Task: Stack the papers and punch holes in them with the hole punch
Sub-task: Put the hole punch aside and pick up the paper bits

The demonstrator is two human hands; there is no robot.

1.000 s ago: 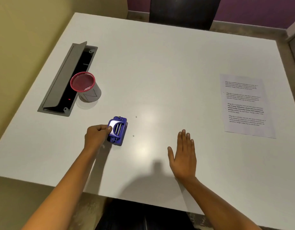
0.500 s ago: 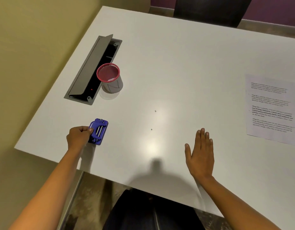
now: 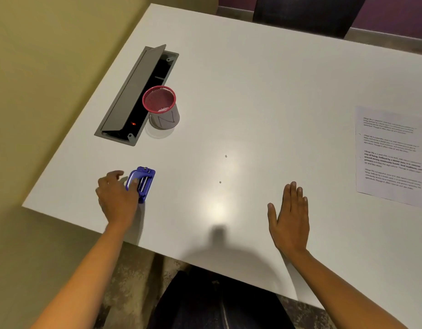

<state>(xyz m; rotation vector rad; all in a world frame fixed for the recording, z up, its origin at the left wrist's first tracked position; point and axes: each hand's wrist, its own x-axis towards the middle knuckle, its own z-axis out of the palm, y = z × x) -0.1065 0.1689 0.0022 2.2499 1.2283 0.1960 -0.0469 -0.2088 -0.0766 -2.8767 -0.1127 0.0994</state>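
Observation:
The blue hole punch point(image 3: 143, 184) lies flat on the white table point(image 3: 252, 91) near its front left edge. My left hand point(image 3: 116, 197) is right beside it on the left, fingers spread, with one fingertip resting on the punch's handle and no grip around it. My right hand point(image 3: 289, 217) lies flat on the table, palm down and fingers together, holding nothing. The printed papers point(image 3: 392, 157) lie at the far right of the table, well away from both hands, with small punched holes along their left edge.
A red mesh cup point(image 3: 161, 103) with paper bits inside stands beside an open grey cable hatch point(image 3: 134, 96) at the back left. Two tiny paper dots point(image 3: 225, 156) lie mid-table. A dark chair point(image 3: 307, 13) stands behind the table. A yellow wall runs along the left.
My left hand slid the hole punch leftwards toward the table's front left edge, then loosened, its fingers now spread. The right hand stayed flat in place.

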